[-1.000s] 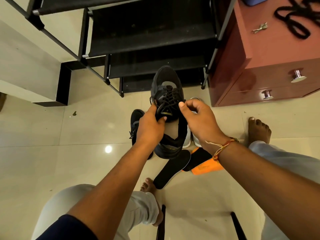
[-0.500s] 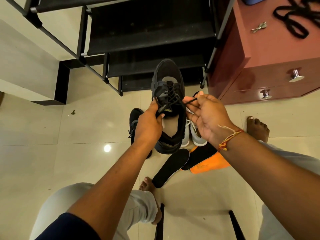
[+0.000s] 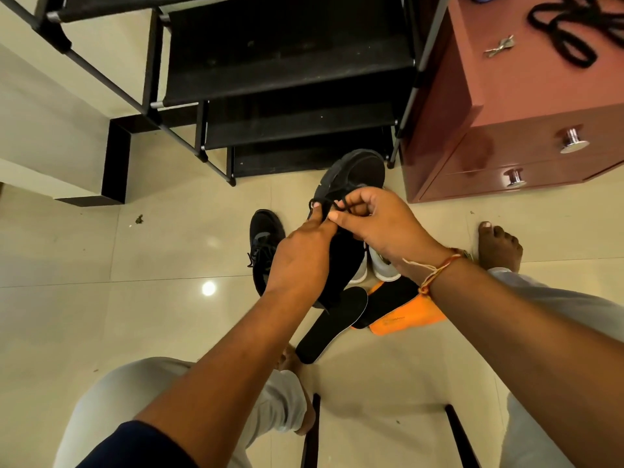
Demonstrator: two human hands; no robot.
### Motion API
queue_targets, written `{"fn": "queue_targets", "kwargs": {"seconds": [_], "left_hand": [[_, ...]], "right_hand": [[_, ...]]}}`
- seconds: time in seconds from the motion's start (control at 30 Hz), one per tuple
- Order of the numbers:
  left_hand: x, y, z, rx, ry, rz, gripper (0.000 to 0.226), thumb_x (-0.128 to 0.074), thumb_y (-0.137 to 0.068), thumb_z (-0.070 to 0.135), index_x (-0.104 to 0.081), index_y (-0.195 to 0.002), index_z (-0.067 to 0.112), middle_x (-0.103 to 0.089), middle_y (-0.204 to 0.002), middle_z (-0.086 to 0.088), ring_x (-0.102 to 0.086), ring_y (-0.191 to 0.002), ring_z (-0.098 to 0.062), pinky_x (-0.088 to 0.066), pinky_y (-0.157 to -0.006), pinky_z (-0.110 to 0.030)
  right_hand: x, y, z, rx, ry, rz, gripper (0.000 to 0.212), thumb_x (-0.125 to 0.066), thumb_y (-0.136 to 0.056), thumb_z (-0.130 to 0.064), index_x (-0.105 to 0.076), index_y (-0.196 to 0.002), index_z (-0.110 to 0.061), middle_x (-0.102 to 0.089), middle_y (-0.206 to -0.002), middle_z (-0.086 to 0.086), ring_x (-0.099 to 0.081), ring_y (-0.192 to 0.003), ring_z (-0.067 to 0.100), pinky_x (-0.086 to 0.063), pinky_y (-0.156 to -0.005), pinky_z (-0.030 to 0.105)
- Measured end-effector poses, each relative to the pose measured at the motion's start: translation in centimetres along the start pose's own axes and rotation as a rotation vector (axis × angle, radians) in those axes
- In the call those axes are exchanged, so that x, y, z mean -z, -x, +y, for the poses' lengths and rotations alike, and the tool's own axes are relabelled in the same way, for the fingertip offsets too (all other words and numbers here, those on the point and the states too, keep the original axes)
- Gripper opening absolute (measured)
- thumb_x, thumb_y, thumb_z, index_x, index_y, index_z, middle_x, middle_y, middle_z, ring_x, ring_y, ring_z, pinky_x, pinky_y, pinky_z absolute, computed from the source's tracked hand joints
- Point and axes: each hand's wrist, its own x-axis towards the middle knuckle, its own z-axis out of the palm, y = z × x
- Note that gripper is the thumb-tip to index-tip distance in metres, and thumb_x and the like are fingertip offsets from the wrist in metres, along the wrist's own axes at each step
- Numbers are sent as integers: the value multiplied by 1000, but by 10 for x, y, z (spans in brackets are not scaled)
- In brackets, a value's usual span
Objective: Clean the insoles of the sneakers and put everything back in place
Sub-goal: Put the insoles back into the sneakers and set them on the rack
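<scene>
Sneaker in the air, that is what you notice first: a black sneaker (image 3: pixel 354 170) is held up above the floor (image 3: pixel 135 298), toe pointing toward the shoe rack (image 3: pixel 290 62) and heel toward the person. The left hand (image 3: pixel 300 255) grips it from the side, fingers wrapped on the shoe, with the forefinger stretched up onto the lace (image 3: pixel 329 204). The right hand (image 3: pixel 374 224) comes in from the other side and pinches that lace between thumb and curled fingers, right over the tongue. A thread band (image 3: pixel 435 271) is tied round the right wrist.

Below the held shoe, the other black sneaker (image 3: pixel 265 244) sits on the tiles just to the left, and a pair of pale sneakers (image 3: pixel 383 268) peeks out under the right hand. Nearer the person, a black insole (image 3: pixel 334 324) lies flat on the floor; beside it a dark insole (image 3: pixel 388 302) lies across an orange insole (image 3: pixel 405 319).

The rack's black shelves stand against the wall beyond. To its right is a reddish cabinet (image 3: pixel 526 96) with two metal knobs (image 3: pixel 572 141), and on its top lie keys (image 3: pixel 499 47) and a black cord (image 3: pixel 570 28). A bare foot (image 3: pixel 499 244) rests on the tiles near the cabinet's base.
</scene>
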Motion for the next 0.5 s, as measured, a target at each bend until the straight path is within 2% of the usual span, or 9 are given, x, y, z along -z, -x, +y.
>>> {"fn": "queue_targets", "kwargs": {"seconds": [0.17, 0.27, 0.33, 0.4, 0.5], "left_hand": [[-1, -2, 1, -19, -130, -20, 73, -58, -100, 16, -17, -159, 27, -20, -166, -6, -52, -134, -31, -47, -106, -45], [-2, -3, 0, -2, -111, 10, 79, -58, -99, 12, -8, -159, 25, -32, -162, -5, -58, -127, -28, -52, -101, -44], [0, -4, -2, 43, -80, 29, 76, -53, -100, 8, -9, -160, 24, -48, -152, -7, -66, -114, -28, -57, -92, -42], [3, -6, -5, 140, -49, 32, 69, -48, -103, 10, -12, -160, 24, -61, -133, -9, -68, -102, -28, -57, -85, -41], [8, -11, -14, 273, 11, 63, 55, -43, -106, 17, -21, -156, 26, -64, -102, -6, -66, -91, -29, -55, -81, -42]], "right_hand": [[3, -2, 2, -72, -41, 12, 14, -78, -86, -19, -72, -98, -15, -71, -72, -1, -70, -77, 11, -56, -79, 29], [3, -1, -5, -151, -149, 7, 14, -70, -90, -11, -71, -103, -15, -72, -81, -2, -69, -79, 9, -52, -71, 19], [3, -1, -9, -185, -243, 21, 17, -65, -91, -8, -71, -104, -18, -70, -87, 0, -63, -80, 8, -49, -71, 18], [4, -1, -14, -195, -361, 33, 20, -62, -92, -8, -72, -103, -20, -67, -89, 1, -59, -84, 12, -48, -77, 24], [7, -1, -22, -202, -552, 89, 21, -57, -93, -6, -72, -103, -19, -65, -90, 0, -56, -84, 13, -46, -77, 29]]}}
